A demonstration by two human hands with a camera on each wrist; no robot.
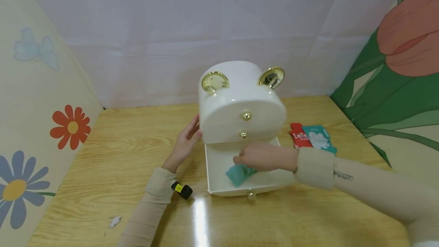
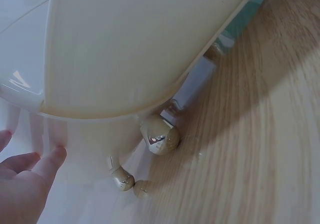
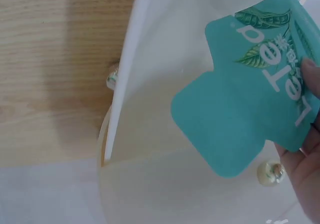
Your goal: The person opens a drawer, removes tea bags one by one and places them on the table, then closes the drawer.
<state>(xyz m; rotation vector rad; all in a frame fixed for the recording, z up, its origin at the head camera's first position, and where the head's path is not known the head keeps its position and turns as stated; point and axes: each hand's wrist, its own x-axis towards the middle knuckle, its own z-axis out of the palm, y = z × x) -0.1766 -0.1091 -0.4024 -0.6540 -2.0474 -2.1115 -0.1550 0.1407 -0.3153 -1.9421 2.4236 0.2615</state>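
Note:
A white storage box (image 1: 240, 98) with gold-rimmed ears and gold knobs stands on the table, its bottom drawer (image 1: 216, 163) pulled out toward me. My left hand (image 1: 183, 146) touches the box's left side with extended fingers; in the left wrist view its fingertips (image 2: 59, 153) rest against the white wall. Over the drawer, my right hand (image 1: 264, 156) pinches a teal LeTea tea packet (image 3: 235, 99) printed with green leaves. In the head view the packet (image 1: 236, 175) hangs above the drawer's floor, partly hidden by that hand.
To the right of the box, a red packet (image 1: 298, 134) and another teal packet (image 1: 319, 138) overlap on the wooden table (image 1: 137, 136). A small white scrap (image 1: 115, 222) lies at the front left. White cloth (image 1: 154, 48) hangs behind, with flower-painted panels on both sides.

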